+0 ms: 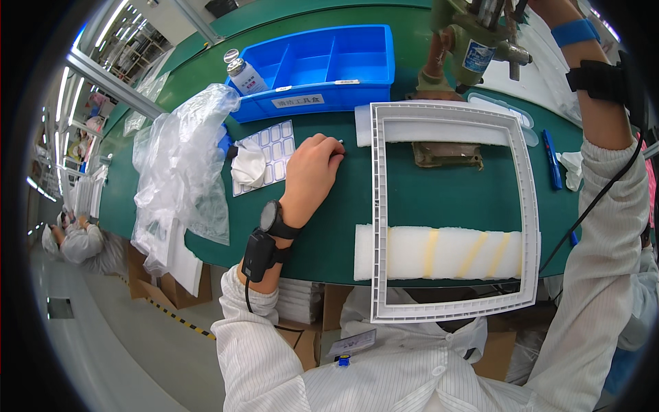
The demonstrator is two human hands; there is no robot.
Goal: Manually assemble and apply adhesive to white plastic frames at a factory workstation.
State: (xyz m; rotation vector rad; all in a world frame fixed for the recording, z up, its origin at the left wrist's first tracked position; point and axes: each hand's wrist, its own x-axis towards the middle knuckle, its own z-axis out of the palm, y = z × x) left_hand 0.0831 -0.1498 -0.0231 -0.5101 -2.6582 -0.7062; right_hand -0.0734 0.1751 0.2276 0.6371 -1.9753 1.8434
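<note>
A white rectangular frame (379,213) with a ribbed edge lies across two white foam strips, an upper foam strip (446,132) and a lower foam strip (408,254) with yellow tape bands. My left hand (312,172) rests on the green table, left of the frame, with its fingers curled closed. A tiny pale bit shows at its fingertips, too small to name. My right hand (551,9) is raised at the top edge, beside the green metal hand press (461,51); its fingers are out of the picture. Under the press, inside the frame's opening, sits a metal block (447,154).
Left of my left hand lie a sticker sheet (280,151), a crumpled white wipe (248,167) and clear plastic bags (182,165). Behind stands a blue divided bin (302,104) with a pump bottle (246,75). A blue marker (552,159) lies right of the frame.
</note>
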